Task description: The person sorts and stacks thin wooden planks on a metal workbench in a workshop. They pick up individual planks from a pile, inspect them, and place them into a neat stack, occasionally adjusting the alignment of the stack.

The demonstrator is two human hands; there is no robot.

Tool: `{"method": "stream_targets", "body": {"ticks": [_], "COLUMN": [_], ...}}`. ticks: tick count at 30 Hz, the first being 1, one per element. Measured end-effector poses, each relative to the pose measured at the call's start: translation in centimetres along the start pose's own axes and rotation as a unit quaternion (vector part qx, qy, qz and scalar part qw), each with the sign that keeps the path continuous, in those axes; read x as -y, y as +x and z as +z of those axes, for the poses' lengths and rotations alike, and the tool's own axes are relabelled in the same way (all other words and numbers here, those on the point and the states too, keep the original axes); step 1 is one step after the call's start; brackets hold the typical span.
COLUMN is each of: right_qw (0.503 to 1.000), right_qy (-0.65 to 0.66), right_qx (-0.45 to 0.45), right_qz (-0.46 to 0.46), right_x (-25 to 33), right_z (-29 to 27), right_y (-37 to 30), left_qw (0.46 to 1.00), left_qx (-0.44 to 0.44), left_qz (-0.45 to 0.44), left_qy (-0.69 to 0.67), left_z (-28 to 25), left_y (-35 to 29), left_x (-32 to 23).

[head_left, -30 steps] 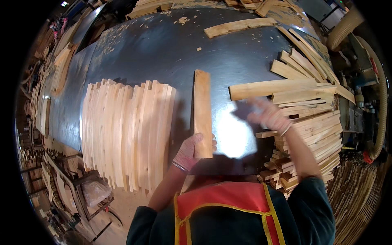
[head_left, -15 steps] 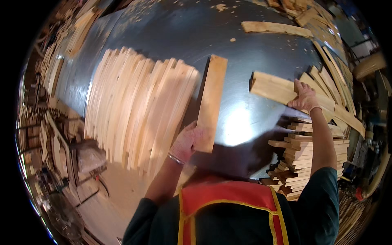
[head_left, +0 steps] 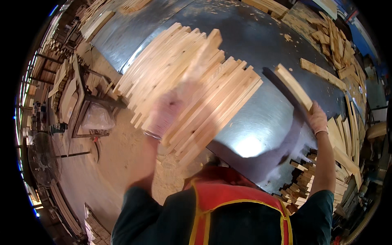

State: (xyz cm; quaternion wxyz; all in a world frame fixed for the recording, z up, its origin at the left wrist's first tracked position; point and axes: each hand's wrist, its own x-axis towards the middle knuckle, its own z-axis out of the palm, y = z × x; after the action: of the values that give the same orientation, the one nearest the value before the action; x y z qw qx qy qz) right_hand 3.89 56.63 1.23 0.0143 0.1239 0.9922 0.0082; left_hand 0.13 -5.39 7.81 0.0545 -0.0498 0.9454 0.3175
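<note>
**Head view: wooden slats being laid into a row on a metal surface**

Left hand [head_left: 165,114] blurred with motion, gloved, over the near end of a pale slat [head_left: 192,75] that lies among or just above the row of slats [head_left: 192,87] fanned side by side on the dark metal surface [head_left: 253,45]. Cannot tell whether its fingers are closed on the slat or only pressing it.

Right hand [head_left: 317,120], gloved, fingers curled round the near end of a second slat [head_left: 294,86], which angles up and away over the surface, apart from the row.

Loose stack of slats [head_left: 310,179] sits at the surface's right edge, below the right arm; more offcuts [head_left: 335,49] piled farther back.

Judgement: placing step, one slat joining the row while another is carried over. Next move likely calls for bringing the right-hand slat parallel to the row's right flank and setting it flush, ends roughly level.
</note>
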Motion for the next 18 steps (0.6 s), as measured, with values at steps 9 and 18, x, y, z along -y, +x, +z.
{"method": "stream_targets", "body": {"ticks": [9, 18], "right_qw": [0.935, 0.798], "right_qy": [0.355, 0.575], "right_qx": [0.021, 0.086], "right_qz": [0.001, 0.157], "right_x": [9.2, 24.2], "right_z": [-10.9, 9.4], "right_y": [2.8, -14.5], "left_qw": [0.926, 0.822], "left_qx": [-0.217, -0.227], "left_qz": [0.016, -0.333], "left_qy": [0.309, -0.402], "left_z": [-7.2, 3.1], "left_y": [3.3, -13.6], "left_x": [13.3, 20.9]}}
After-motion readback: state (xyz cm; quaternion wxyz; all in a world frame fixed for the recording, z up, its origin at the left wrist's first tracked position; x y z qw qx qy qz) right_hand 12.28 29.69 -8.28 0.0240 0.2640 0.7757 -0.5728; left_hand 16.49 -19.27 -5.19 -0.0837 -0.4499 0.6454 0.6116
